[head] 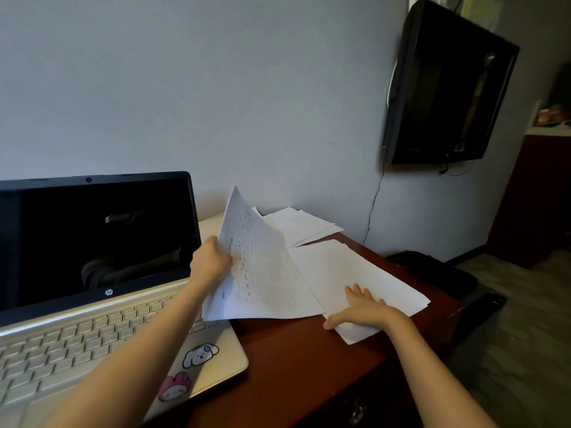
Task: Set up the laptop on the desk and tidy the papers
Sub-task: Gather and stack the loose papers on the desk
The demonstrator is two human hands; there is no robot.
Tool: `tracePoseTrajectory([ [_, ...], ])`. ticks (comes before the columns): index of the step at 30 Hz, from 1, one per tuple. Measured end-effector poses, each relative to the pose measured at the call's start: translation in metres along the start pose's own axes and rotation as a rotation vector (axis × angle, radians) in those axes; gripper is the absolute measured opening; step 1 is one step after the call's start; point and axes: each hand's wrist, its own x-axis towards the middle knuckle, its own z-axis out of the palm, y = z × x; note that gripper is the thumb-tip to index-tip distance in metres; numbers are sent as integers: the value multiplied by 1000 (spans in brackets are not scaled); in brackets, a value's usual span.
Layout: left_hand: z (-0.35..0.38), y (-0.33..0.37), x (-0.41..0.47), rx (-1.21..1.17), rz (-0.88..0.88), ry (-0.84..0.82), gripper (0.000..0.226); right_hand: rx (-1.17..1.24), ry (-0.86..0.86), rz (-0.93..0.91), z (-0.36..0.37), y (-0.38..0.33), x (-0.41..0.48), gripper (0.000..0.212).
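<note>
Head view shows a printed sheet held up over the bench, curling and pinched at its left edge by the left hand. Its lower edge overlaps the right side of the open laptop. A loose paper pile lies by the bench's right edge under the right hand, fingers spread flat and pressing down. More sheets sit at the far edge by the wall. Such paper is likely light, floppy and easily creased, so it is best gripped along an edge.

Dim, soft indoor light; wide-angle edge bending; slight blur throughout.
</note>
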Motion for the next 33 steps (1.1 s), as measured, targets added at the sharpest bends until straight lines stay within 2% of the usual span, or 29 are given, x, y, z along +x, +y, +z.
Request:
tracePoseTrajectory([
  [4, -12, -3, -5, -45, -39, -14, 28, 71, 15, 9, -4, -6, -10, 97],
  [7, -18, -7, -9, -89, -66, -13, 29, 1, 79, 7, -8, -17, -18, 90],
  [9, -20, -9, -13, -114, -85, -13, 30, -105, 157, 21, -8, -22, -23, 73],
  [12, -23, -13, -18, -128, -114, -25, 36, -265, 384, 61, -3, -22, -28, 38],
  [14, -24, -16, -22, -133, -132, -43, 39, -282, 481, 74, 4, -20, -30, 29],
  [16, -23, -21, -26, -144, -149, -64, 39, -192, 533, 78, 5, -18, -31, 28],
  [19, -17, -25, -34, -166, -170, -114, 37, 140, 607, 147, -7, -17, -36, 30],
  [21, -13, -23, -38, -209, -183, -157, 39, 299, 616, 127, -15, -22, -42, 33],
  [25, 2, -17, -45, -290, -223, -272, 37, 388, 574, -44, -19, -42, -50, 38],
  [29, 17, -8, -52, -320, -228, -346, 21, 480, 544, -199, -13, -64, -56, 47],
  [33, 27, 4, -56, -404, -258, -376, 18, 453, 409, -281, 0, -83, -61, 47],
])
